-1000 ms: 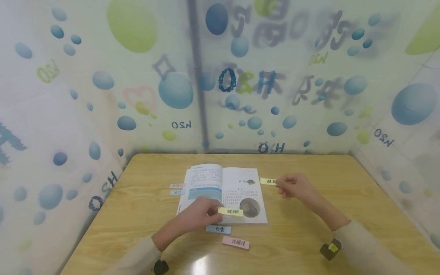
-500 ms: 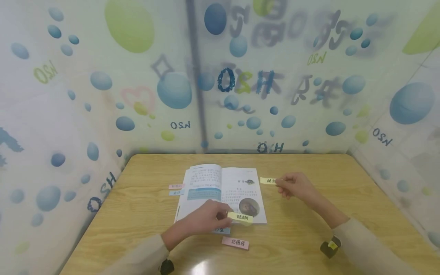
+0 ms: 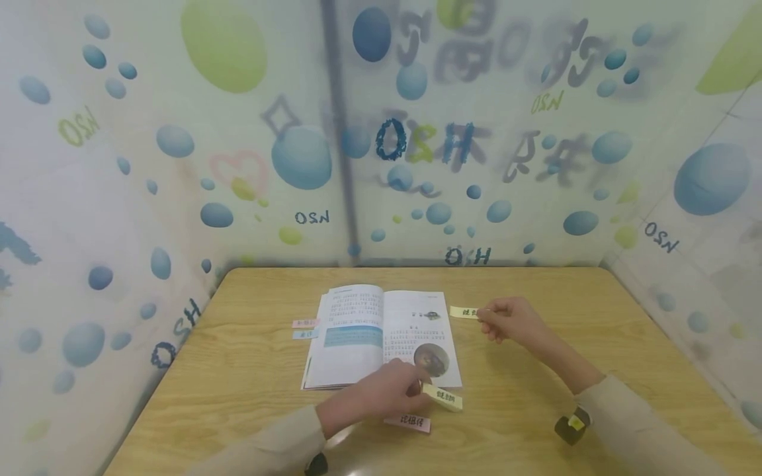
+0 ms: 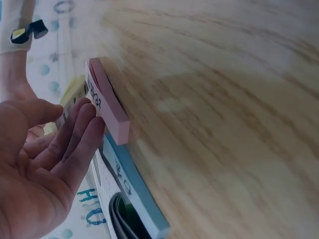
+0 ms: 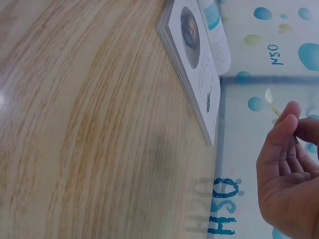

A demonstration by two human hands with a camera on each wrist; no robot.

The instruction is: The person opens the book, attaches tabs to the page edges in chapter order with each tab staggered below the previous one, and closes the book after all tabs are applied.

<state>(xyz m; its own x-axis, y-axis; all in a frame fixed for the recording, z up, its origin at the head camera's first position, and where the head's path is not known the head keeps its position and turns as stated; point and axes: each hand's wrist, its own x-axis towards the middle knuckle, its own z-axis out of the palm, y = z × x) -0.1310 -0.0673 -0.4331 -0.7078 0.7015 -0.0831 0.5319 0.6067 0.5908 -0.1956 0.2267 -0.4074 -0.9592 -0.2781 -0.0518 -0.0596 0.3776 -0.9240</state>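
An open book (image 3: pixel 351 367) lies on the wooden table, with a pink tab (image 3: pixel 305 324) and a blue tab (image 3: pixel 305 334) sticking out at its left side. Over the book's lower right, my left hand (image 3: pixel 387 393) pinches a yellow sticky note pad (image 3: pixel 445 398) with handwriting on it. My right hand (image 3: pixel 516 325) pinches the end of a single yellow sticky note (image 3: pixel 462 312), right of the book. Beneath the left hand lies a pink sticky note pad (image 3: pixel 412 424). The left wrist view shows a blue sticky note pad (image 4: pixel 137 186) beside it, which the left hand hides in the head view.
The wooden table (image 3: pixel 565 291) meets a wall (image 3: pixel 506 172) patterned with blue and green bubbles at its far edge. Side walls rise to the left and right. Both wrists carry small dark devices, one of them (image 3: pixel 570 428) by the right sleeve.
My left hand has moved right and toward me with the yellow pad, off the page's middle, now covering the blue pad. My right hand has kept nearly still with its note.
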